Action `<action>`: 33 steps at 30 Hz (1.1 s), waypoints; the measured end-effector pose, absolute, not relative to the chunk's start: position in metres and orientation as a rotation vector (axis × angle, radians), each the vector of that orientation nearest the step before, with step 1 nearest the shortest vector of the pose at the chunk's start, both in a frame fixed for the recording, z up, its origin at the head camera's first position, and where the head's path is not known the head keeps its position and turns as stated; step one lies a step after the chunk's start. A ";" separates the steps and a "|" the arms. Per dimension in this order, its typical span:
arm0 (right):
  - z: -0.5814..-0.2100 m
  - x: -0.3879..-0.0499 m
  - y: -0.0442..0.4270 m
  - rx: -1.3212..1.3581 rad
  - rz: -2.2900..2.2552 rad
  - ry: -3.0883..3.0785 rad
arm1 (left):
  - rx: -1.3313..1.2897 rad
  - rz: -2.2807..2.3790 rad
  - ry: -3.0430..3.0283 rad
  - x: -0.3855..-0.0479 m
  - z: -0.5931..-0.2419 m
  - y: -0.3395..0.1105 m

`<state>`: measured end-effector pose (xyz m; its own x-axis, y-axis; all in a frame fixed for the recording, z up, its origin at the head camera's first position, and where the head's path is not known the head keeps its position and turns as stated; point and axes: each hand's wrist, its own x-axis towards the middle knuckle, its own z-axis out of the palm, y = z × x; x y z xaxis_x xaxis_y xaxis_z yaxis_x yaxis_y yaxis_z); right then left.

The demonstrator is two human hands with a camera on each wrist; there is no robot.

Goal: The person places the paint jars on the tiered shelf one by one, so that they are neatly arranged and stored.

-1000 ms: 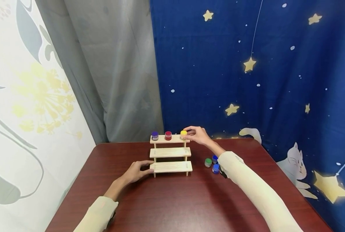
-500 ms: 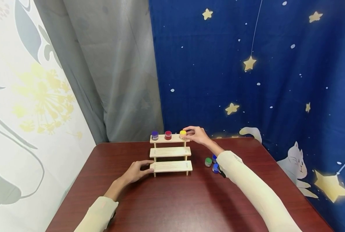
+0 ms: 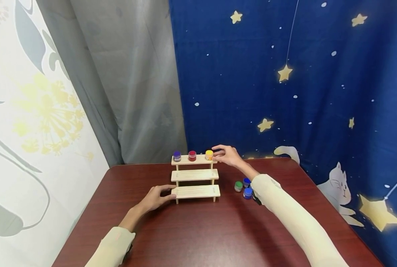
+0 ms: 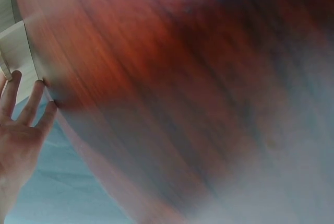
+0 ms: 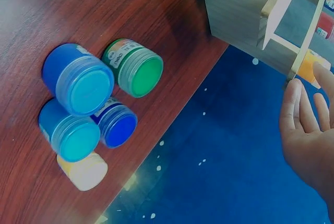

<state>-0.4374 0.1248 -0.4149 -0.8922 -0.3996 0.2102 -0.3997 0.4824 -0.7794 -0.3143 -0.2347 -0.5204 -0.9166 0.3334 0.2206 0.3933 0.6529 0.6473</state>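
Observation:
A three-tier wooden stand [image 3: 195, 174] stands near the table's far edge. On its top tier are purple [image 3: 177, 156], red [image 3: 192, 156] and yellow [image 3: 209, 155] paint jars, left to right. My right hand [image 3: 228, 155] is at the right end of that tier, its fingers loosely extended beside the yellow jar; the right wrist view shows a fingertip in front of this jar [image 5: 307, 66]. With thumb and fingers on either side, my left hand [image 3: 155, 198] holds the bottom tier's left end. In the left wrist view its fingers reach the pale wood.
Right of the stand, green [image 3: 238, 186], dark blue [image 3: 246, 182] and blue [image 3: 247, 193] jars stand on the table [image 3: 198, 230], near my right sleeve. The right wrist view also shows a light blue jar [image 5: 78, 140] and a pale-lidded jar [image 5: 86, 173]. Curtains hang behind.
The yellow jar has shifted slightly left along the top tier, and my right fingers have come a little away from it. My left hand stays at the bottom tier.

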 end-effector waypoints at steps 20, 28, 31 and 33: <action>-0.426 -0.425 0.165 0.748 1.448 -2.724 | -0.642 -1.117 -2.747 -0.314 -0.524 -0.236; -0.432 -0.416 0.186 0.761 1.411 -2.730 | -0.645 -1.116 -2.756 -0.315 -0.521 -0.235; -0.434 -0.415 0.193 0.738 1.401 -2.737 | -0.647 -1.124 -2.763 -0.316 -0.521 -0.236; -0.436 -0.414 0.198 0.730 1.398 -2.740 | -0.656 -1.124 -2.757 -0.317 -0.521 -0.236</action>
<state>-0.4138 0.1978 -0.4364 -0.8933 -0.4088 0.1868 -0.3912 0.5027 -0.7708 -0.3166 -0.2356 -0.5208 -0.9032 0.3544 0.2423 0.4228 0.6363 0.6453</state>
